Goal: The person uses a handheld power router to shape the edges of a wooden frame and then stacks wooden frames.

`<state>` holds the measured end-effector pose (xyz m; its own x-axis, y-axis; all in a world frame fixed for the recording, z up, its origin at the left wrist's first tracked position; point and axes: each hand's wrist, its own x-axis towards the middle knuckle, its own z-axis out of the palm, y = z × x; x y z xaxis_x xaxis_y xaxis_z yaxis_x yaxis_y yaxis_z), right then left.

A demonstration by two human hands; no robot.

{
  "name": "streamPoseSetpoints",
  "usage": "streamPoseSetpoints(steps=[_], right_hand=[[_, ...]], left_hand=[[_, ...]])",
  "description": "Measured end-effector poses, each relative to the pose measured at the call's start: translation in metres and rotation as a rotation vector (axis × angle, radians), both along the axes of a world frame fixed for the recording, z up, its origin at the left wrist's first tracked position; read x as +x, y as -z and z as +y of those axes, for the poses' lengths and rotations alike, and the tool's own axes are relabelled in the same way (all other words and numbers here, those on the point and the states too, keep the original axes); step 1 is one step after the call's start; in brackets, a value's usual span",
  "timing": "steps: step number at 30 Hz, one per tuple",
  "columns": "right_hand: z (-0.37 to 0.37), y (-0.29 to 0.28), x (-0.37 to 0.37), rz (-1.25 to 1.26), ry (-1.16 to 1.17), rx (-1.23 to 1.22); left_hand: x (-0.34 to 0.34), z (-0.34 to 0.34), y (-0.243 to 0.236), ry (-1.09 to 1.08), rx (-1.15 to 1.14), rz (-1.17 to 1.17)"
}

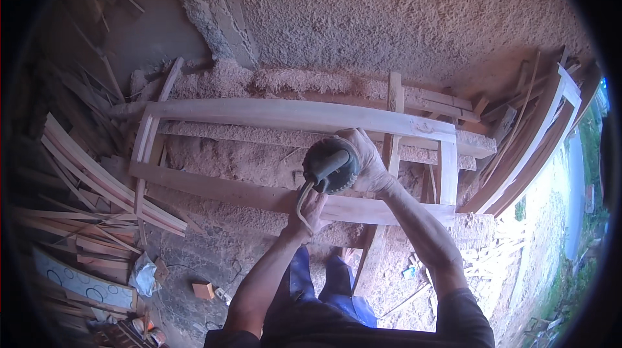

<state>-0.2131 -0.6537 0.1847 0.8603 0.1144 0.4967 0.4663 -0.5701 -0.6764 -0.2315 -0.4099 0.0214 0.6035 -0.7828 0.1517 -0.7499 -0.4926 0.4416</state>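
Note:
A dark, corded power tool (332, 165) with a round, ribbed top stands over the near rail of a pale wooden frame (285, 115). My right hand (370, 161) is closed around its right side. On its near side, my left hand (311, 213) is closed too, its fingers partly hidden by the tool and its pale cord (300, 209). The tool's lower end is out of sight. The long frame lies flat on timber supports, with short crosspieces at its left and right ends.
Shavings (220, 159) cover the ground and pile along the rough wall (389, 18). A second frame (531, 147) leans at right; curved boards (107, 176) lie at left. A supporting beam (370, 260) reaches toward my legs. Small offcuts (203, 290) lie on the floor.

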Motion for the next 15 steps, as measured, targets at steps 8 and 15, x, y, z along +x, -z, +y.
streamPoseSetpoints(steps=[8,15], right_hand=[[0.022,0.04,-0.023,0.324,-0.067,0.401],[0.093,0.075,0.026,0.564,-0.258,0.383]], left_hand=[[-0.041,0.047,0.001,0.026,0.022,-0.042],[-0.069,0.081,-0.035,-0.174,-0.213,0.237]])
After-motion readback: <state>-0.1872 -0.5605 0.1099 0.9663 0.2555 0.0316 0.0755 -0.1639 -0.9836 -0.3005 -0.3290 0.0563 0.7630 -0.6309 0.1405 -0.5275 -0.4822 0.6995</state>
